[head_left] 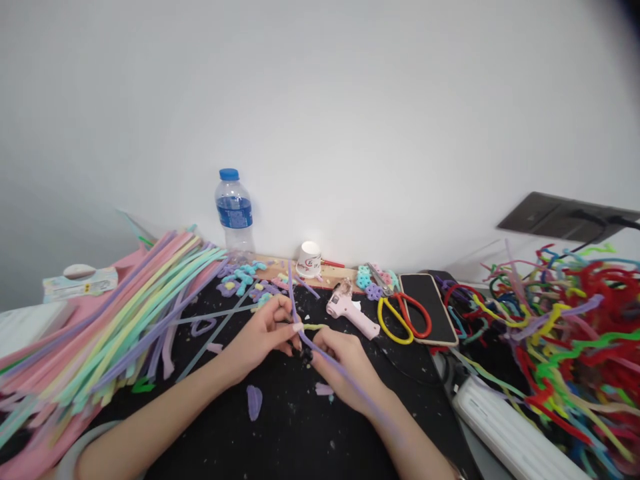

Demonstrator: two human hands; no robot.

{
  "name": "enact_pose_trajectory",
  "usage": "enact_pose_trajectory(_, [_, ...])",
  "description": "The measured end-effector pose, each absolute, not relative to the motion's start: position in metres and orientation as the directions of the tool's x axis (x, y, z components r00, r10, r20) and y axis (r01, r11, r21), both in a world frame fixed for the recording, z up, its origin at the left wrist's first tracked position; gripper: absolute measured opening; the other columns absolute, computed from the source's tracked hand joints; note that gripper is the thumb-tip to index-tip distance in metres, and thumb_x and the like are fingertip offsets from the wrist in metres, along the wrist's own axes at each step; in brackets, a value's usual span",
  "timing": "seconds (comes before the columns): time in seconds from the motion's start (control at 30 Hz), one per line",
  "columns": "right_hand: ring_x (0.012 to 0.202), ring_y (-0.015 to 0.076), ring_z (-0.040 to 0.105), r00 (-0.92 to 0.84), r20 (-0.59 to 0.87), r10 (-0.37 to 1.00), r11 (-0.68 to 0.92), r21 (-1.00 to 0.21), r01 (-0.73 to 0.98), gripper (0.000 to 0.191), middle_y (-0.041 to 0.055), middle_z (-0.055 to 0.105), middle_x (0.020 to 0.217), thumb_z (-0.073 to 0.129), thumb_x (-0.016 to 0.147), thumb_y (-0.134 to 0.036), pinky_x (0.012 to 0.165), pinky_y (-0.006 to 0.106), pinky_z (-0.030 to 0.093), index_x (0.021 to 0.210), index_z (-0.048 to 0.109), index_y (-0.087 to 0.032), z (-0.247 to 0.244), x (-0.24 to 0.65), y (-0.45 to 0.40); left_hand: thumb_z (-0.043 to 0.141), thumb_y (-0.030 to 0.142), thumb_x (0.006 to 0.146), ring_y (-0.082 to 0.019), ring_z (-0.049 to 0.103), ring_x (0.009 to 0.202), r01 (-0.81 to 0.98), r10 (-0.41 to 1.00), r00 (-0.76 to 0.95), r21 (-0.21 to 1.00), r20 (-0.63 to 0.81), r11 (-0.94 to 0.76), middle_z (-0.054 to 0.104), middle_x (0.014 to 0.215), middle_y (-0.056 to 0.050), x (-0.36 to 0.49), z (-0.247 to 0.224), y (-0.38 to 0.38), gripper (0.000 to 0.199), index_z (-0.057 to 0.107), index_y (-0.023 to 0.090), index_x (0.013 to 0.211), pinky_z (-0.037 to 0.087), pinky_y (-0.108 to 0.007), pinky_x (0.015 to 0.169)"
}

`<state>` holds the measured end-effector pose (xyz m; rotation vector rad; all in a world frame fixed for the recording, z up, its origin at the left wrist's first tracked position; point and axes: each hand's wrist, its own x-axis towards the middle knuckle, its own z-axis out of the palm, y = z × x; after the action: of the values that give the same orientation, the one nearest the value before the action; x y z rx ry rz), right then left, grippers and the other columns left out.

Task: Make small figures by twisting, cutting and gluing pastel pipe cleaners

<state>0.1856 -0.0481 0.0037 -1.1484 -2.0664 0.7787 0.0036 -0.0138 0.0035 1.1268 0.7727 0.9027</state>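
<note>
A long purple pipe cleaner runs from above my fingers down across my right wrist. My left hand pinches it between thumb and fingers. My right hand is closed close by, its fingertips at a short yellow-green pipe cleaner piece that meets the purple one. Both hands are held low over the black table, almost touching. Just beyond them lies a pink glue gun. A loose purple loop piece rests on the table nearer to me.
Pastel pipe cleaners are heaped at left; a bright tangle lies at right. At the back are a water bottle, a paper cup and flower pieces. Scissors, a phone and a power strip sit right.
</note>
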Motion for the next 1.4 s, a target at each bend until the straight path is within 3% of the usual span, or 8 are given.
enact_pose_trajectory(0.13, [0.057,0.0104,0.042,-0.427,0.287,0.857,0.495,-0.690,0.528,0.025,-0.0031,0.044,0.062,0.036,0.089,-0.016,0.056,0.022,0.031,0.065,0.044,-0.019,0.008,0.185,-0.048,0.063,0.028,0.079,-0.008,0.055,0.056,-0.238,0.911,0.401,0.950,-0.093,0.201,0.052,0.065,0.007,0.003,0.001,-0.013,0.022,0.043,0.022,0.085,0.045,-0.017,0.049])
enact_pose_trajectory(0.27, [0.052,0.0095,0.038,-0.443,0.226,0.868,0.463,-0.689,0.557,0.029,-0.0047,0.037,0.056,0.037,0.086,-0.013,0.053,0.022,0.028,0.059,0.035,-0.019,0.010,0.184,-0.049,0.064,0.031,0.077,-0.003,0.049,0.052,-0.382,0.973,0.210,0.908,-0.094,0.170,0.058,0.077,0.004,-0.006,-0.002,-0.002,0.021,0.049,0.019,0.084,0.042,-0.015,0.049])
enact_pose_trajectory(0.47, [0.049,0.0086,0.038,-0.395,0.211,0.894,0.412,-0.731,0.544,0.026,-0.0055,0.038,0.054,0.041,0.083,-0.013,0.050,0.021,0.027,0.057,0.042,-0.018,0.009,0.182,-0.049,0.066,0.029,0.075,-0.005,0.052,0.054,-0.463,0.982,0.049,0.867,-0.182,0.184,0.057,0.071,0.005,-0.015,-0.004,0.009,0.020,0.051,0.020,0.085,0.044,-0.016,0.053])
enact_pose_trajectory(0.73, [0.051,0.0079,0.038,-0.350,0.204,0.914,0.370,-0.774,0.514,0.025,-0.0061,0.040,0.055,0.046,0.084,-0.018,0.051,0.020,0.027,0.059,0.042,-0.018,0.001,0.182,-0.046,0.059,0.040,0.078,-0.010,0.058,0.048,-0.098,0.909,0.380,0.970,-0.170,0.222,0.062,0.061,0.001,0.004,-0.003,-0.013,0.025,0.052,0.016,0.079,0.044,-0.019,0.045])
enact_pose_trajectory(0.87, [0.051,0.0083,0.037,-0.326,0.204,0.923,0.360,-0.756,0.546,0.027,-0.0057,0.038,0.055,0.044,0.085,-0.018,0.051,0.021,0.026,0.058,0.040,-0.018,-0.001,0.183,-0.045,0.055,0.043,0.080,-0.011,0.058,0.047,-0.066,0.955,0.248,0.981,-0.162,0.183,0.059,0.053,0.001,0.002,0.000,-0.012,0.029,0.053,0.015,0.074,0.046,-0.020,0.047])
enact_pose_trajectory(1.03, [0.049,0.0090,0.036,-0.203,0.221,0.954,0.299,-0.766,0.569,0.025,-0.0056,0.037,0.053,0.045,0.084,-0.020,0.048,0.021,0.026,0.058,0.043,-0.018,-0.001,0.185,-0.044,0.055,0.041,0.080,-0.010,0.055,0.047,-0.042,0.986,0.126,0.993,-0.106,0.112,0.059,0.057,0.001,-0.007,0.005,-0.004,0.029,0.054,0.015,0.067,0.044,-0.020,0.047])
enact_pose_trajectory(1.2, [0.047,0.0087,0.032,-0.104,0.205,0.973,0.229,-0.833,0.503,0.028,-0.0066,0.035,0.050,0.050,0.082,-0.029,0.044,0.021,0.024,0.057,0.042,-0.019,-0.002,0.186,-0.043,0.052,0.039,0.083,-0.011,0.055,0.046,0.055,0.968,0.250,0.998,-0.028,0.015,0.058,0.052,0.001,-0.006,0.001,-0.007,0.029,0.056,0.016,0.066,0.045,-0.022,0.049])
enact_pose_trajectory(1.4, [0.050,0.0088,0.038,-0.218,0.161,0.963,0.251,-0.832,0.495,0.022,-0.0059,0.043,0.053,0.052,0.081,-0.024,0.048,0.020,0.029,0.060,0.049,-0.018,-0.005,0.184,-0.045,0.050,0.035,0.084,-0.012,0.056,0.046,0.238,0.909,0.416,0.966,-0.004,-0.105,0.058,0.051,0.001,-0.004,0.001,-0.016,0.028,0.061,0.016,0.067,0.044,-0.021,0.050])
